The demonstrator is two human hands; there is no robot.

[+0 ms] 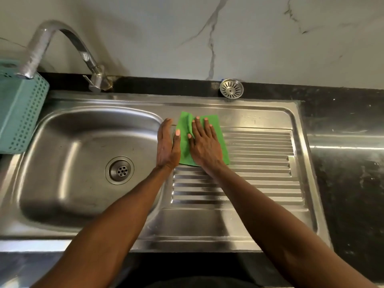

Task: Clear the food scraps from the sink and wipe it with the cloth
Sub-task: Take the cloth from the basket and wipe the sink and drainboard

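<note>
The green cloth point(185, 140) lay flat on the drainboard point(259, 163), at three o'clock from the sink bowl point(83, 159). The right hand point(204, 144) pressed it, fingers spread; the left hand point(167, 144), fingers together, touched its nine o'clock edge.

No text, label, brand, number or sign can be read anywhere in the view.

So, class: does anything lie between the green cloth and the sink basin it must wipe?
Only the left hand, resting by the green cloth at the sink basin rim. The right hand presses the cloth flat.
</note>
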